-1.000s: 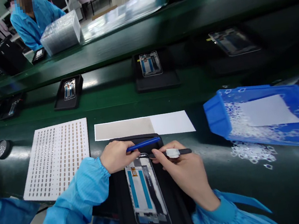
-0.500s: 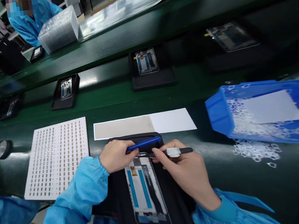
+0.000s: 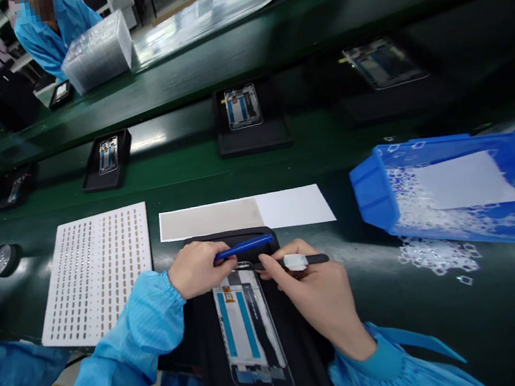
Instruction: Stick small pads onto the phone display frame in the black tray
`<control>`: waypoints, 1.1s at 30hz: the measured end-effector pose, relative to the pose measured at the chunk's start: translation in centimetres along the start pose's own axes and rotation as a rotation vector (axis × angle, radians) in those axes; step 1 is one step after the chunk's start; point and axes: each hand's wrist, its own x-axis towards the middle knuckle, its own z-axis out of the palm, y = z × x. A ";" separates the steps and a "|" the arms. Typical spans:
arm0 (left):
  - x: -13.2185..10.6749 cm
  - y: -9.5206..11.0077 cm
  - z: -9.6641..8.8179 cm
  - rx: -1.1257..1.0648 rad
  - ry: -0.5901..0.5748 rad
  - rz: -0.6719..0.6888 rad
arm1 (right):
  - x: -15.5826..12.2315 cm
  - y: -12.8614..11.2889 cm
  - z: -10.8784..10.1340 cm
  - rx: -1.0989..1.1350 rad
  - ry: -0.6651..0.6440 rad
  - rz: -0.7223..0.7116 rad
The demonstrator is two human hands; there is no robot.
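A phone frame (image 3: 252, 341) with blue strips and a black ribbon lies in a black tray (image 3: 216, 377) in front of me. My left hand (image 3: 200, 269) is at the frame's top end, closed round a blue pen-like tool (image 3: 246, 246) that points right. Black tweezers (image 3: 315, 259) with a white wrap sit in my right hand (image 3: 317, 296), their tips reaching left to the frame's top edge. What the tips touch there is too small to make out, and my left fingers partly hide that corner.
A white board of small parts (image 3: 97, 276) lies left, a white sheet (image 3: 295, 207) behind the tray. To the right, a blue bin (image 3: 373, 196) holds small clear pieces; others lie spilled (image 3: 439, 255). More trays with phone frames (image 3: 243, 107) stand behind. A co-worker's sleeve (image 3: 20, 380) is at left.
The conveyor-side trays with phone frames at the back have shifted left in view. My hands hold almost the same pose at the frame's top end. The co-worker's hand at left has moved up slightly.
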 end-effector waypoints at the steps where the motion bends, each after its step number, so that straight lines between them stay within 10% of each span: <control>1: 0.0 0.1 0.0 -0.002 -0.005 -0.007 | 0.0 0.0 0.0 -0.004 0.000 -0.003; 29: 0.8 0.7 -0.1 0.102 -0.065 -0.021 | -0.3 0.1 0.5 -0.142 0.065 -0.257; 33: -0.8 -0.2 0.2 -0.013 0.139 0.006 | -0.4 0.5 0.5 0.005 0.096 -0.198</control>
